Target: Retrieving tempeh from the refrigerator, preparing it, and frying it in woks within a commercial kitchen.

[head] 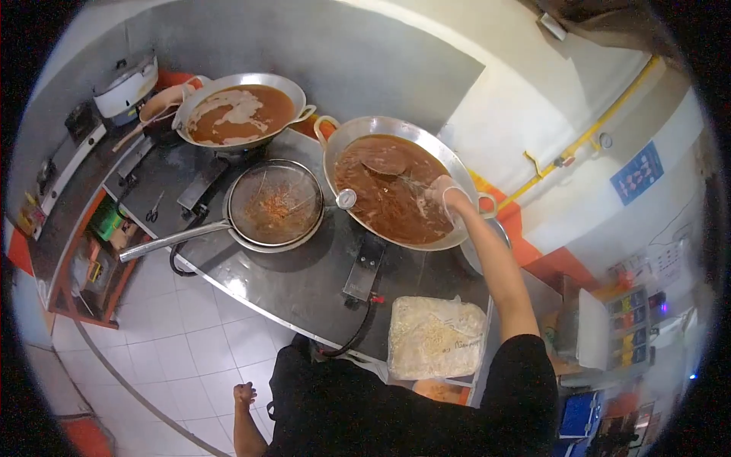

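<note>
My right hand (448, 193) is over the right side of a large metal wok (400, 127) of brown liquid. It is closed on the handle of a ladle (385, 165), whose round head lies at the liquid's surface. A dial thermometer (346, 199) sits at the wok's near left rim. Low over the tiled floor hangs my left hand (245, 393), away from the counter, fingers curled; whether it is fully closed is unclear, and no object shows in it. A long-handled fine-mesh strainer (276, 203) with reddish bits rests on a round pan to the left of the wok.
A second wok (240, 114) of brown liquid with pale foam stands at the back left. Scissors (154, 207) lie near the counter's left edge. A filled plastic bag (437, 337) bearing writing is at the front right. A yellow pipe (582, 143) runs along the wall.
</note>
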Demonstrator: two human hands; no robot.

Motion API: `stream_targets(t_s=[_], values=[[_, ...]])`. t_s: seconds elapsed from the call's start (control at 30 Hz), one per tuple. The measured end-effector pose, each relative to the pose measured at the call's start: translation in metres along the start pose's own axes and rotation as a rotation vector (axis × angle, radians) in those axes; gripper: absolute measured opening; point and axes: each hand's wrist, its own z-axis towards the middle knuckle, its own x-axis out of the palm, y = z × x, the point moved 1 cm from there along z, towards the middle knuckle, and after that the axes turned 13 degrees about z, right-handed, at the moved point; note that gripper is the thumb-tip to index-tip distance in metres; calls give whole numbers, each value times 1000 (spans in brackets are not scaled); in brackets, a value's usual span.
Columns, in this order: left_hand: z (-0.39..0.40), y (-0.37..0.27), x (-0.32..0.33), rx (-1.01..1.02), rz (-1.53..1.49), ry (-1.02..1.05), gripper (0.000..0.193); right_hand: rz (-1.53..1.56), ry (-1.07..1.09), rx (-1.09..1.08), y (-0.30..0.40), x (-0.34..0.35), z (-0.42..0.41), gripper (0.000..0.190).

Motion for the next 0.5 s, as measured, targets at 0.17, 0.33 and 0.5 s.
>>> stream_targets(t_s=[0.17, 0.33, 0.5], values=[[3, 20, 9, -51, -14, 48, 25, 77, -115, 34, -22, 10, 19, 35], [3, 34, 12, -46, -65, 41, 23, 272, -384, -73, -23, 17, 32, 23], [-8, 29, 9, -29, -179, -19, 20, 184, -361, 21, -4, 11, 30, 26]])
